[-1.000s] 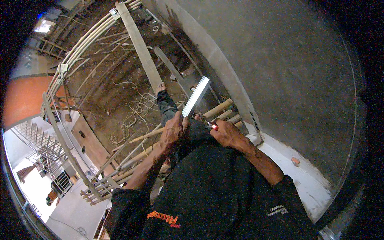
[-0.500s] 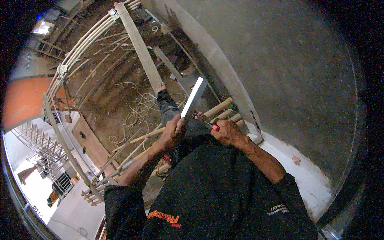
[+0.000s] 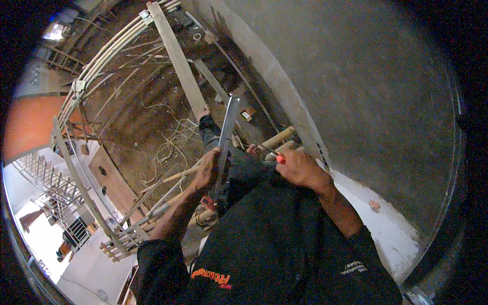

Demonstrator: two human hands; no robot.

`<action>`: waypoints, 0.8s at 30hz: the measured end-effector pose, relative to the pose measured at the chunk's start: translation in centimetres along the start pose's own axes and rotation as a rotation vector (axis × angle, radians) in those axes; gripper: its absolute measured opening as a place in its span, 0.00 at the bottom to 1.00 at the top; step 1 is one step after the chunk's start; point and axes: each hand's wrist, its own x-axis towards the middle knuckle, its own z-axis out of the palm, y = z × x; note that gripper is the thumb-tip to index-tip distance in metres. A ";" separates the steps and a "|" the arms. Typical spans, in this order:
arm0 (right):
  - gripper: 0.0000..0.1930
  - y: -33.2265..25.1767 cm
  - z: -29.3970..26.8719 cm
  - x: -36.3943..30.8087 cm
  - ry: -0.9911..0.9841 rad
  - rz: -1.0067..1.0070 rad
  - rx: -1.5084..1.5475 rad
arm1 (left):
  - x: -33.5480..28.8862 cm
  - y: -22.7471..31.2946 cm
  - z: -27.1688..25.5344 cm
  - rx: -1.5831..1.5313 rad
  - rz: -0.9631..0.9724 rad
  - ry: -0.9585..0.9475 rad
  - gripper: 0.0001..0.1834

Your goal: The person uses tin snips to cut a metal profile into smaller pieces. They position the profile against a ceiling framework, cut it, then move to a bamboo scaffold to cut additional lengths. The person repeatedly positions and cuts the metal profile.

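Observation:
My left hand (image 3: 207, 170) is closed round a long, thin metal channel (image 3: 229, 122), which stands tilted in front of my body with its far end pointing away. In my closed right hand (image 3: 305, 169) is a red-handled hand tool (image 3: 280, 159); its slim dark metal end points left toward the channel, with a gap between them. My fingers cover most of that tool, so its exact kind is hidden. One bare foot (image 3: 204, 111) rests on the end of a long wooden plank (image 3: 178, 61), below the channel.
Far below lies a brown floor (image 3: 127, 122) with a tangled pale cord (image 3: 175, 140) and loose sticks. Bamboo poles (image 3: 279, 137) lie beside my right hand. A grey plastered wall (image 3: 376, 91) rises on the right. Bundled bamboo poles (image 3: 112, 46) curve along the left.
The metal channel has turned more upright and shifted left, its bright flat face no longer facing me. My right hand with the red-handled tool has moved slightly right, away from the channel.

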 end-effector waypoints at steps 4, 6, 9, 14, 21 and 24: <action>0.19 -1.0 -0.2 0.5 -0.089 -0.110 -0.005 | 0.4 -1.6 -0.7 -0.084 0.028 -0.169 0.29; 0.20 -1.5 -0.3 0.6 -0.121 -0.172 -0.014 | 0.5 -2.1 -0.6 -0.098 0.174 -0.234 0.29; 0.21 -2.4 -0.5 0.3 -0.078 -0.169 -0.036 | 0.4 -2.3 -0.4 -0.068 0.071 -0.145 0.28; 0.22 -3.1 -0.9 -0.1 -0.121 -0.132 -0.025 | -0.1 -1.5 -0.3 0.134 0.259 -0.157 0.27; 0.21 -2.4 0.3 0.2 -0.056 -0.143 0.089 | -0.5 -1.0 0.6 0.057 0.212 -0.113 0.29; 0.21 -2.1 0.6 0.4 -0.057 -0.135 0.060 | -0.3 -0.8 0.6 0.125 0.233 -0.159 0.28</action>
